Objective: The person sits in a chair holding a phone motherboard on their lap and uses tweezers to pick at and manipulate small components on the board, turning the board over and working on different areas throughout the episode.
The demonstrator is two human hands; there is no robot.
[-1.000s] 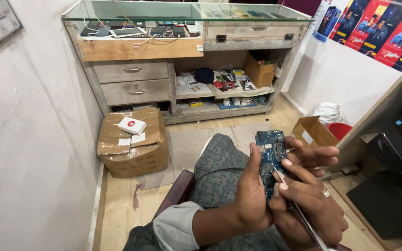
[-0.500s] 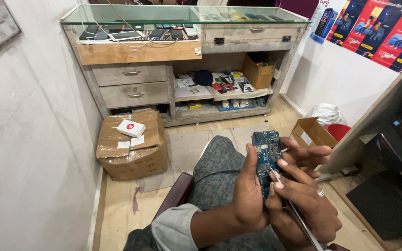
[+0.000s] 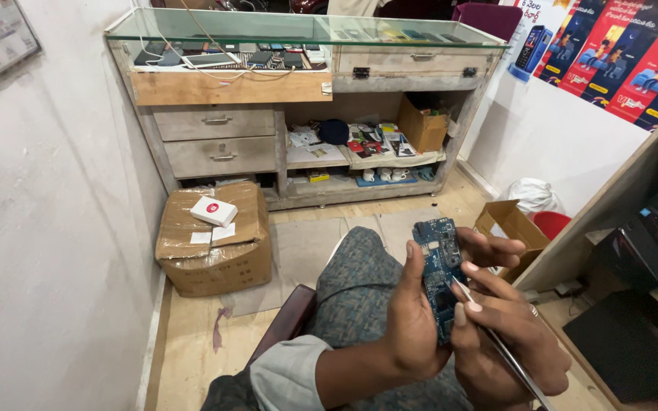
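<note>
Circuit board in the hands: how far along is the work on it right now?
Done: the blue circuit board is already bare, out of any casing. In hand: the left hand grips it upright by its edge, while the right hand holds a thin metal tool with its tip on the board's middle. Left: the board appears to be still under work; no casing to refit shows near the hands.

Circuit board [image 3: 439,266] between hands, over knee [image 3: 359,281]. Taped carton [image 3: 215,247] on floor at 10 o'clock, small box [image 3: 213,211] on it. Glass-topped surface [image 3: 306,30] at 12, behind carton.
</note>
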